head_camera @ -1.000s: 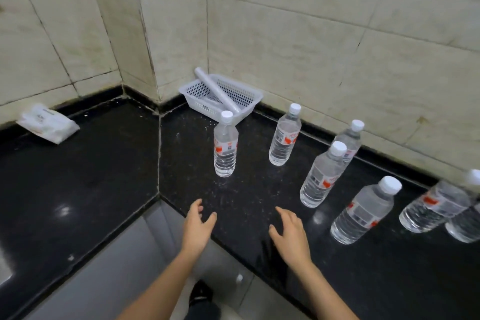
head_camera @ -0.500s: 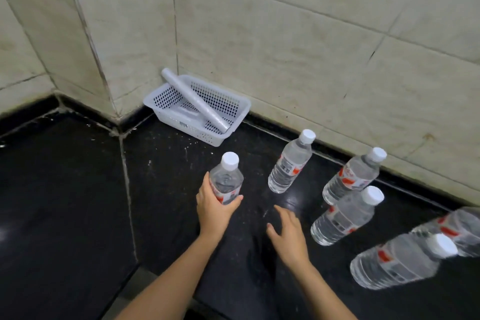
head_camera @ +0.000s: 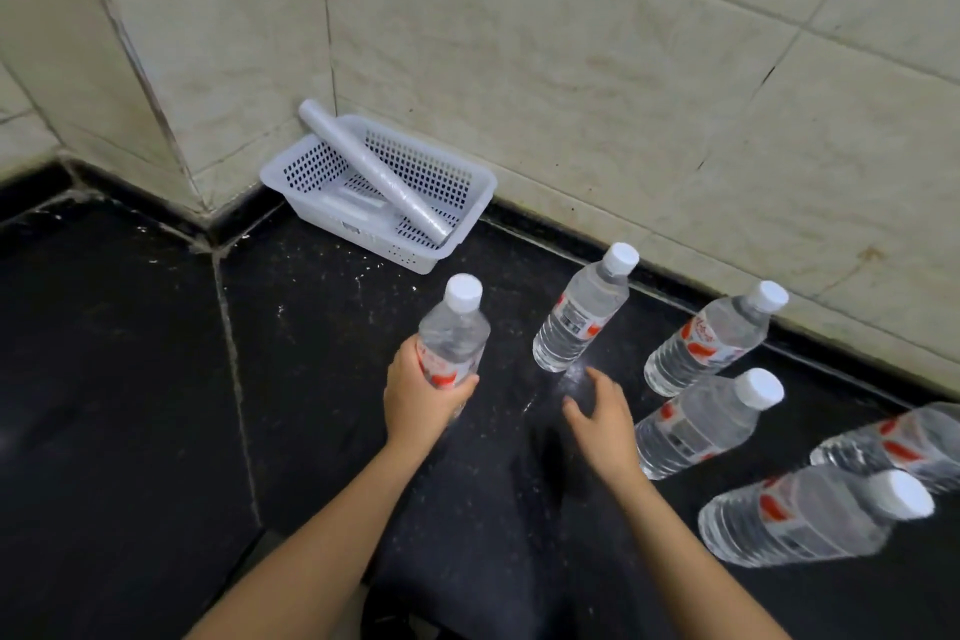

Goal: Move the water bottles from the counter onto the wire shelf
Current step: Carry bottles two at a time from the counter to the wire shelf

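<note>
- Left hand [head_camera: 422,392] was wrapped around the lower half of one water bottle [head_camera: 453,338], white cap up, label partly under the fingers; can't tell whether its base still touched the black surface [head_camera: 130,379].
- That bottle sat just in front of the white basket [head_camera: 470,195], slightly right of the basket's front corner.
- Right hand [head_camera: 602,413] was empty, fingers loosely spread, hovering over the surface right of the held bottle.
- Second bottle [head_camera: 582,314] stood right of the basket, just beyond the right hand, not touched.
- Four more bottles stood further right of the basket, along the tiled wall [head_camera: 623,68].
- Basket was in the wall corner, with a plastic roll [head_camera: 371,172] lying diagonally across it.
</note>
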